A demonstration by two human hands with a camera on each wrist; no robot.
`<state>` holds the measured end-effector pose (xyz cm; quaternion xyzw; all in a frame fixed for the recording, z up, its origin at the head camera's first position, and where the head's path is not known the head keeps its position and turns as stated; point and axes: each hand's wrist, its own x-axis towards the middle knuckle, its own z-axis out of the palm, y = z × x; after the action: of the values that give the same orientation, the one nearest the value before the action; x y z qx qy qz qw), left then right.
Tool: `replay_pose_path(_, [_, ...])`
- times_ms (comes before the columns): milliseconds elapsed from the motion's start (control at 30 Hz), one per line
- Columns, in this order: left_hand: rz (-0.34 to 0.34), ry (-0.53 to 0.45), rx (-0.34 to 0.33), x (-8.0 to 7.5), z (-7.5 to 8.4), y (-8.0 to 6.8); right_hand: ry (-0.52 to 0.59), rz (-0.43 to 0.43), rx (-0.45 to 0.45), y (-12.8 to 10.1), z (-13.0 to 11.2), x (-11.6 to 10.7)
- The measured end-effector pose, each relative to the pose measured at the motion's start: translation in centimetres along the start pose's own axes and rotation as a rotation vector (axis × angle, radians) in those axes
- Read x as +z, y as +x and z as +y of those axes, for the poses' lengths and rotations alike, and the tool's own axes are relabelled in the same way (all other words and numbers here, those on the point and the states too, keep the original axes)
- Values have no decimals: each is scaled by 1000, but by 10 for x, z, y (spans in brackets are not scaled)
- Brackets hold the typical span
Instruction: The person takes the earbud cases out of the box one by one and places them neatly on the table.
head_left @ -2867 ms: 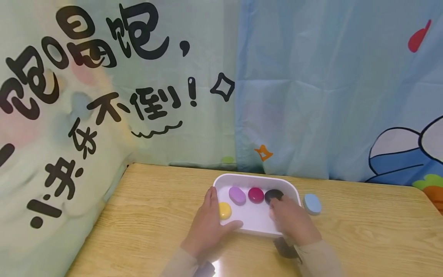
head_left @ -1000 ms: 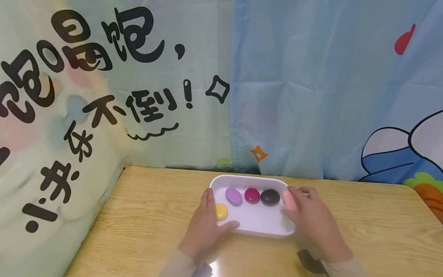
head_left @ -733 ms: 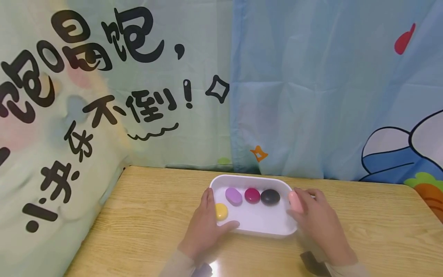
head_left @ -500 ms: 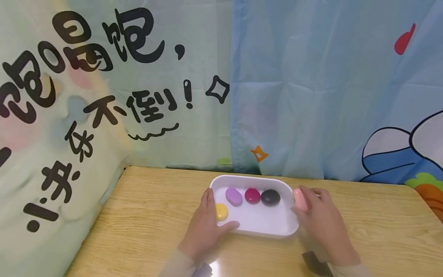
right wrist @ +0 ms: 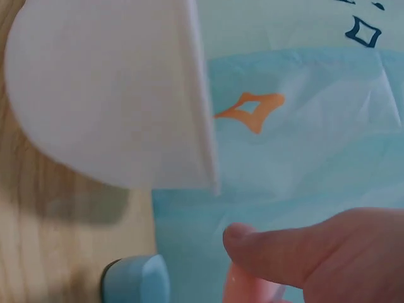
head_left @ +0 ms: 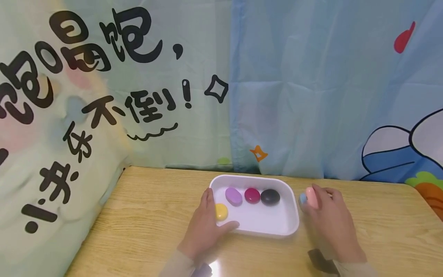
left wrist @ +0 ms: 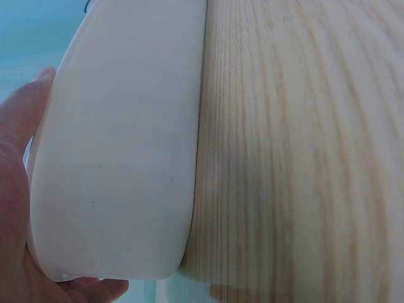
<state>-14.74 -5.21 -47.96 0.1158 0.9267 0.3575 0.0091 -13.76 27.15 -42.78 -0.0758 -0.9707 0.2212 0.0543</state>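
A white tray (head_left: 257, 177) sits mid-table and holds a yellow pebble (head_left: 221, 211), a purple pebble (head_left: 233, 196), a magenta pebble (head_left: 252, 195) and a black pebble (head_left: 270, 197). My left hand (head_left: 207, 222) grips the tray's front-left corner, with the thumb over the rim. In the left wrist view only the tray wall (left wrist: 120, 158) and palm (left wrist: 16, 164) show. My right hand (head_left: 325, 211) is just right of the tray and pinches a pink pebble (head_left: 311, 197). A blue pebble (head_left: 302, 198) lies on the table right beside it, mostly hidden; the right wrist view shows the blue pebble (right wrist: 142, 281) below the tray (right wrist: 113, 95).
The wooden table (head_left: 149, 215) ends in a rounded corner at the far left. Printed curtains (head_left: 311, 96) hang along its back and left edges. Bare wood lies left of the tray and to the far right.
My right hand has carried the pink pebble rightward from the tray's right end, over the rim, to the table beside the blue pebble. The left hand and tray have stayed put.
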Motion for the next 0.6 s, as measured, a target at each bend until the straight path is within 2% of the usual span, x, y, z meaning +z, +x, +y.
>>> replay_pose_path(467, [-4,-10,-11,0,0,-1,10,-22,68,9,29,9])
replay_pose_path(600, [6,-12,-7,-1,0,0,33,15,48,9,37,14])
